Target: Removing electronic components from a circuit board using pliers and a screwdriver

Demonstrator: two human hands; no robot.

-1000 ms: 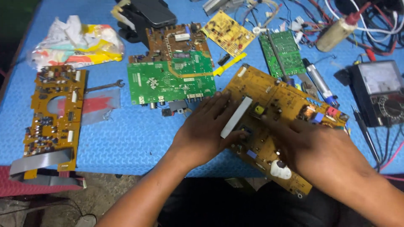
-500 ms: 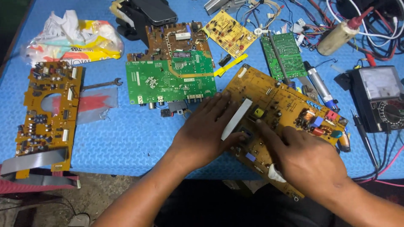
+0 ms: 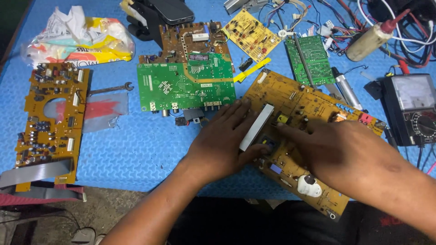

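A large yellow circuit board [image 3: 304, 97] lies tilted on the blue foam mat [image 3: 136, 149] in front of me. My left hand [image 3: 222, 140] rests flat on its left edge, fingers spread beside a grey metal heat sink strip [image 3: 256, 127], the thumb touching a dark part under it. My right hand [image 3: 336, 149] lies palm down on the board's middle, its index finger stretched toward a small yellow and black component [image 3: 281, 119]. Neither hand holds anything.
A green board [image 3: 186, 86] overlaps a brown one [image 3: 186, 38] behind my left hand. An orange board [image 3: 50, 118] with grey ribbon cable lies far left, near a small wrench [image 3: 109, 88]. An analogue meter [image 3: 411, 109], another green board [image 3: 309, 59], a bottle [image 3: 370, 41], wires and a crumpled bag [image 3: 77, 36] lie around.
My right hand has slid left and up across the yellow board toward the heat sink. My left hand has stayed in place.
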